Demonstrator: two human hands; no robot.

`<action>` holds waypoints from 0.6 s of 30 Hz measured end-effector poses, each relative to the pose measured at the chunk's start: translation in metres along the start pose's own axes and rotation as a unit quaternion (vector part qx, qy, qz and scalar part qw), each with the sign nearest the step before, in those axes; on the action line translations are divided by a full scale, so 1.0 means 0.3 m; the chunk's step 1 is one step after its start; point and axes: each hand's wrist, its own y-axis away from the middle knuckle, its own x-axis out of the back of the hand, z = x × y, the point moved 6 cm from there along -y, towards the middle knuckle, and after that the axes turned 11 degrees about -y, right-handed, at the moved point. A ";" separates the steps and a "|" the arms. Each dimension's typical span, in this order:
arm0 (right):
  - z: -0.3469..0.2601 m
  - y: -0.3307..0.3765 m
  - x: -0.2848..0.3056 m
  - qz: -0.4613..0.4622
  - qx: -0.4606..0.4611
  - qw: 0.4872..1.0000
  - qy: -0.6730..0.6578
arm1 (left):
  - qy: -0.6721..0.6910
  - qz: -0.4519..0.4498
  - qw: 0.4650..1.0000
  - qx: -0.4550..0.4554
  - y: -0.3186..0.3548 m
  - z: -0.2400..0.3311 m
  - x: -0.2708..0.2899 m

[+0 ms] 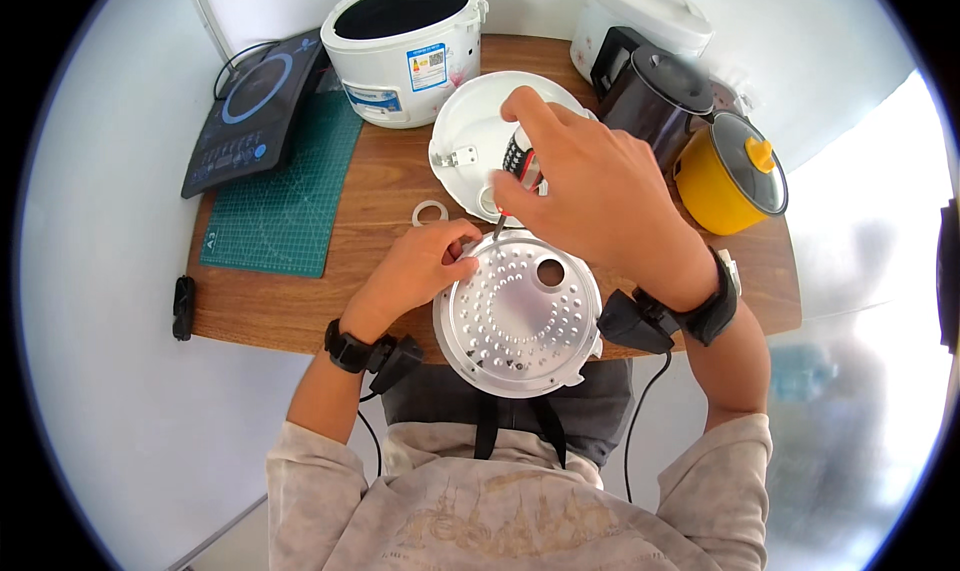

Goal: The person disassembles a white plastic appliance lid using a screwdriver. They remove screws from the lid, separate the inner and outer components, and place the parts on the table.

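Note:
My left hand (425, 266) pinches the upper left rim of a round perforated metal plate (520, 316) and holds it tilted over the table's near edge. My right hand (590, 186) grips a screwdriver (518, 161) with a red, black and white handle. Its tip points down at the plate's top edge, close to my left fingers. Behind the hands lies a white cooker lid (470, 131), flat on the wooden table (390, 186). A small white ring (430, 212) rests on the wood just left of the lid.
A white rice cooker body (405, 41) with its top open stands at the back. A black induction hob (255, 106) and a green cutting mat (290, 196) sit at the left. A second white cooker (640, 11), a black kettle (655, 96) and a yellow pot (730, 176) crowd the right.

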 end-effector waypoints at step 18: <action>-0.106 -0.080 -0.009 -0.042 -0.017 0.998 0.045 | -0.006 0.010 1.000 -0.003 0.039 -0.041 0.113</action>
